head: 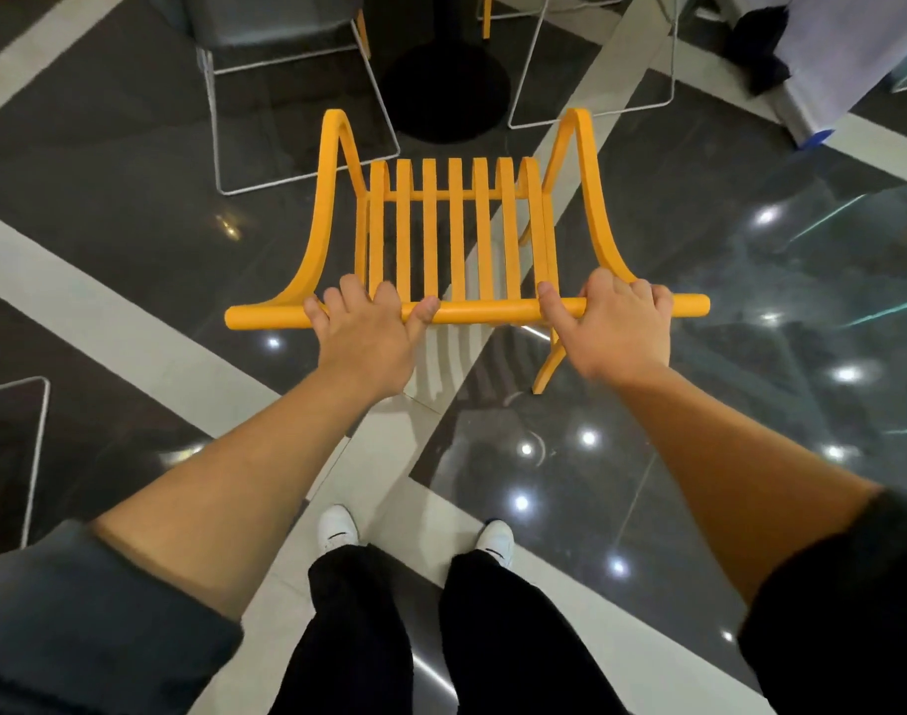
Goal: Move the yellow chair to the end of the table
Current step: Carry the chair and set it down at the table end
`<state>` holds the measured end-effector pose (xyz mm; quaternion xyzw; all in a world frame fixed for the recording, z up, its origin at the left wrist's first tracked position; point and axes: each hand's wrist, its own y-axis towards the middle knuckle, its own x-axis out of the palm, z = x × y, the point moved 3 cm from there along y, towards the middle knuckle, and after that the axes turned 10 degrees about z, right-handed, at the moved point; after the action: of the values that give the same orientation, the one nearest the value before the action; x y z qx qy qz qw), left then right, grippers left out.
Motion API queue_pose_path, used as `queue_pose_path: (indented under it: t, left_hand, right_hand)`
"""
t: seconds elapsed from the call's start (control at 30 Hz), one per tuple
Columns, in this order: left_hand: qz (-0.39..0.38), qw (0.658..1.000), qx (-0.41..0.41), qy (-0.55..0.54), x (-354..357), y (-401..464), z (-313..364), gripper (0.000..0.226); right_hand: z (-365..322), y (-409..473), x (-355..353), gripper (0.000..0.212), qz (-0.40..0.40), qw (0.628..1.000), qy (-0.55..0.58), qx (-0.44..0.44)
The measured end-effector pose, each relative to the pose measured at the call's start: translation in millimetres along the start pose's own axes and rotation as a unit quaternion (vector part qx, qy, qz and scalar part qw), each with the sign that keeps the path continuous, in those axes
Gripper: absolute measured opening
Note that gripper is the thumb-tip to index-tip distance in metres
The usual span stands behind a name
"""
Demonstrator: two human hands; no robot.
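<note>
Rolled-up sleeves and bare forearms frame the lower view, with white shoes on the glossy tiled floor. Left hand and right hand each have their fingers curled tight over the top rail of the yellow chair, seen from behind and above. Beyond it stand a wire-framed grey chair and a black table base.
</note>
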<state>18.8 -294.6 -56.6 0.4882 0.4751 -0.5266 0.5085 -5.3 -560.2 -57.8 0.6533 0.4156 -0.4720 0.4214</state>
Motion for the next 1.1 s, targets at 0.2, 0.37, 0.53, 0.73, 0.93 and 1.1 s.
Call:
queue_pose_path:
  t: [0.2,0.37,0.53,0.73,0.93,1.1]
  left_hand:
    - [0.001,1.000,-0.007,-0.004,3.4,3.8,37.4,0.082]
    - [-0.005,1.000,-0.006,0.002,5.9,21.5,67.5,0.075]
    - [0.006,1.000,-0.007,0.005,7.7,47.4,98.0,0.073]
    - [0.027,0.999,-0.034,0.011,11.5,80.5,142.2,0.072]
    - [0.071,0.995,-0.074,0.003,13.7,120.2,176.6,0.081]
    - [0.096,0.992,-0.078,0.003,15.0,151.3,186.6,0.081]
  right_hand:
    - [35.0,20.0,1.8,0.069,-0.004,1.000,-0.001,-0.005]
    - [58.8,47.5,-0.5,0.068,-0.004,1.000,-0.009,-0.007]
    - [82.2,84.9,3.2,0.068,-0.005,1.000,-0.008,-0.021]
    - [113.8,145.0,11.7,0.060,0.004,0.998,0.038,-0.058]
    - [132.2,213.0,21.9,0.067,0.026,0.992,0.052,-0.110]
    - [131.2,249.9,30.4,0.066,0.039,0.990,0.062,-0.117]
